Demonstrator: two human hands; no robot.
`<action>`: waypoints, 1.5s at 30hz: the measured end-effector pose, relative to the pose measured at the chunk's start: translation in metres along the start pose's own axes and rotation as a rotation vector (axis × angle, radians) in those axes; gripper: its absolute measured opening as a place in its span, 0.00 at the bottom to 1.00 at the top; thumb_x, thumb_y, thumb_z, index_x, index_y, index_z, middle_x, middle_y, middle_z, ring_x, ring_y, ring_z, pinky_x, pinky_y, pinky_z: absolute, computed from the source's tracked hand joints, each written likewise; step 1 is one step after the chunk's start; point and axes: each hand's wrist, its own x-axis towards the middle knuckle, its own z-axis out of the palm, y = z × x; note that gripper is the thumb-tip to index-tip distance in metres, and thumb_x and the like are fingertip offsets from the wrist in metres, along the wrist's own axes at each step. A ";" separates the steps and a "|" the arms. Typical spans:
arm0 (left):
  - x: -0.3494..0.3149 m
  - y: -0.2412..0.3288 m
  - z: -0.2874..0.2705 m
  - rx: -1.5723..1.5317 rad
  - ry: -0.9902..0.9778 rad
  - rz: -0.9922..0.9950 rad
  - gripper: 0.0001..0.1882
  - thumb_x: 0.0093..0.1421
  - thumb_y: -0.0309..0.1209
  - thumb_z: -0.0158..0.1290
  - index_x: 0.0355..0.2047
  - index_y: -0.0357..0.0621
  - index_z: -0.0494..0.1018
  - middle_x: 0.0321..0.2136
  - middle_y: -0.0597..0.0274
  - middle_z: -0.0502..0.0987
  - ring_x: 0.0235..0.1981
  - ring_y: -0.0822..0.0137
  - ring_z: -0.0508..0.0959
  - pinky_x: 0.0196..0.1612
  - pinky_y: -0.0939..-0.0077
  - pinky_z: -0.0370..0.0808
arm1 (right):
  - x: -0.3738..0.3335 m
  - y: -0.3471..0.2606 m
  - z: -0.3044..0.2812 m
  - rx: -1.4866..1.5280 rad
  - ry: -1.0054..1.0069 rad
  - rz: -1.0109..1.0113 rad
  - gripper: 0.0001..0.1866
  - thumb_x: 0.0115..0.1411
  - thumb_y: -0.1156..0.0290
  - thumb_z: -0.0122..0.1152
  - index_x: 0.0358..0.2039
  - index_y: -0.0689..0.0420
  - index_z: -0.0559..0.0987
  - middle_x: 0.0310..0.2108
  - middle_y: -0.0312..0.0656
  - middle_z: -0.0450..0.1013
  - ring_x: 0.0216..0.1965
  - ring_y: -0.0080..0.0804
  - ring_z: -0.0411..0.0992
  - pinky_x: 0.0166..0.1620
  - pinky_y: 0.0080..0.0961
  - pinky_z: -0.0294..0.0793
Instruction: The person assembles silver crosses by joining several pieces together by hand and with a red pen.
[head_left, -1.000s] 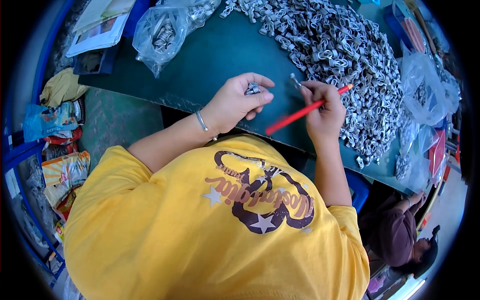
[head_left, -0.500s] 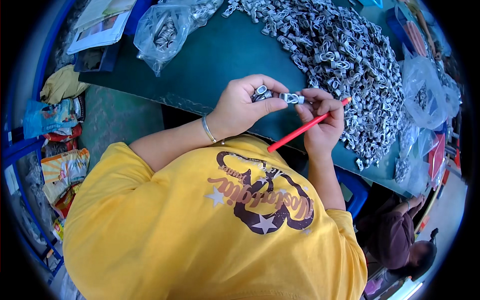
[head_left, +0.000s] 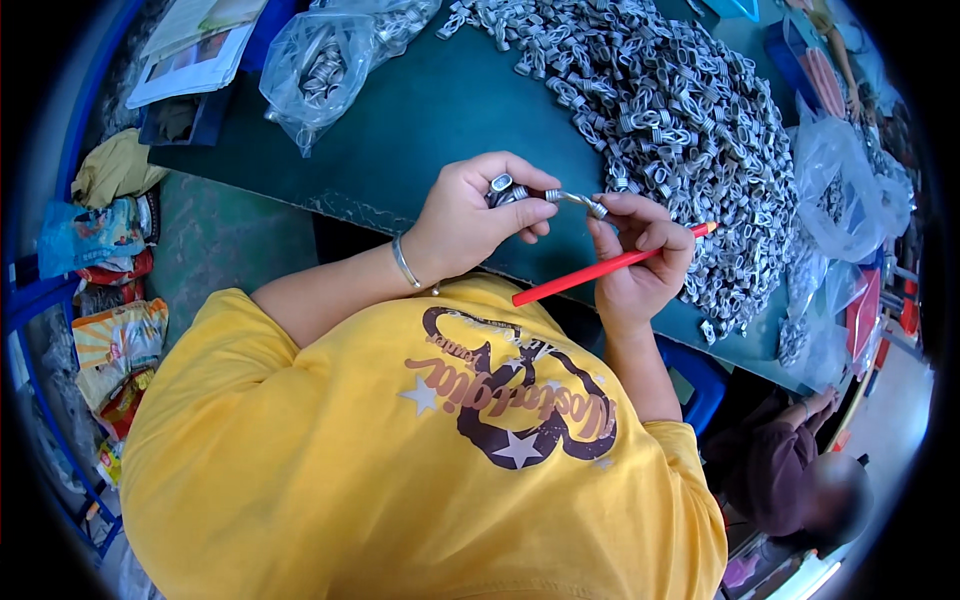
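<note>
Both my hands meet above the table's near edge. My left hand [head_left: 480, 212] is closed, with several small silver metal fittings [head_left: 502, 186] gathered in its curled fingers. Between its thumb and forefinger it pinches one end of a single looped metal fitting [head_left: 577, 198], which has a ribbed collar. The thumb and forefinger of my right hand [head_left: 645, 262] grip the other end of that fitting. A red pencil [head_left: 590, 270] is tucked through the right hand's fingers, its bare wooden tip pointing right toward the pile.
A large heap of the same metal fittings [head_left: 690, 130] covers the right of the green table [head_left: 420, 120]. Clear plastic bags of fittings [head_left: 318, 85] lie at the back left and far right. Papers [head_left: 195, 55] rest at the far left. A co-worker [head_left: 785, 470] sits at lower right.
The fitting between my hands has turned, now showing its side and twisted loop. My right hand has moved slightly down and the pencil has shifted with it. The whole view has shifted slightly left.
</note>
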 end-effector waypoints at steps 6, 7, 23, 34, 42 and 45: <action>-0.001 -0.001 -0.001 0.019 -0.017 0.099 0.06 0.52 0.18 0.52 0.32 0.33 0.70 0.29 0.58 0.72 0.26 0.73 0.75 0.28 0.84 0.74 | 0.000 0.001 -0.001 0.012 -0.002 0.018 0.18 0.47 0.89 0.57 0.26 0.58 0.57 0.35 0.52 0.69 0.36 0.34 0.72 0.38 0.22 0.75; -0.001 -0.002 -0.002 0.018 -0.017 0.100 0.06 0.52 0.18 0.52 0.32 0.33 0.70 0.29 0.58 0.72 0.26 0.73 0.75 0.28 0.84 0.74 | 0.001 0.001 -0.001 0.003 0.001 0.030 0.18 0.46 0.89 0.58 0.26 0.58 0.58 0.34 0.52 0.69 0.35 0.33 0.72 0.37 0.22 0.75; 0.009 -0.006 -0.010 -0.439 -0.044 -0.407 0.07 0.54 0.25 0.52 0.33 0.40 0.67 0.22 0.68 0.65 0.20 0.79 0.63 0.17 0.89 0.57 | 0.079 0.008 -0.030 -1.007 -0.101 -0.415 0.12 0.39 0.81 0.61 0.22 0.58 0.66 0.30 0.44 0.72 0.31 0.42 0.67 0.36 0.34 0.63; 0.018 -0.004 -0.001 -0.263 0.036 -0.251 0.13 0.54 0.26 0.52 0.40 0.37 0.67 0.24 0.63 0.71 0.20 0.80 0.66 0.18 0.90 0.62 | 0.076 0.007 -0.017 -0.938 -0.270 -0.459 0.09 0.39 0.82 0.57 0.22 0.57 0.69 0.27 0.40 0.72 0.27 0.38 0.69 0.31 0.30 0.64; 0.015 0.002 -0.003 -0.184 0.034 -0.137 0.11 0.54 0.24 0.53 0.38 0.36 0.70 0.24 0.64 0.72 0.18 0.81 0.66 0.18 0.90 0.60 | 0.040 -0.005 -0.004 -0.533 -0.229 -0.347 0.13 0.41 0.86 0.62 0.21 0.59 0.66 0.27 0.46 0.71 0.24 0.34 0.71 0.25 0.21 0.70; 0.010 0.001 -0.007 -0.049 0.015 -0.069 0.11 0.52 0.23 0.54 0.37 0.36 0.70 0.23 0.66 0.71 0.18 0.81 0.65 0.18 0.90 0.60 | 0.035 -0.005 -0.006 -0.298 -0.229 -0.140 0.14 0.44 0.86 0.61 0.23 0.60 0.63 0.32 0.49 0.71 0.26 0.30 0.72 0.28 0.19 0.72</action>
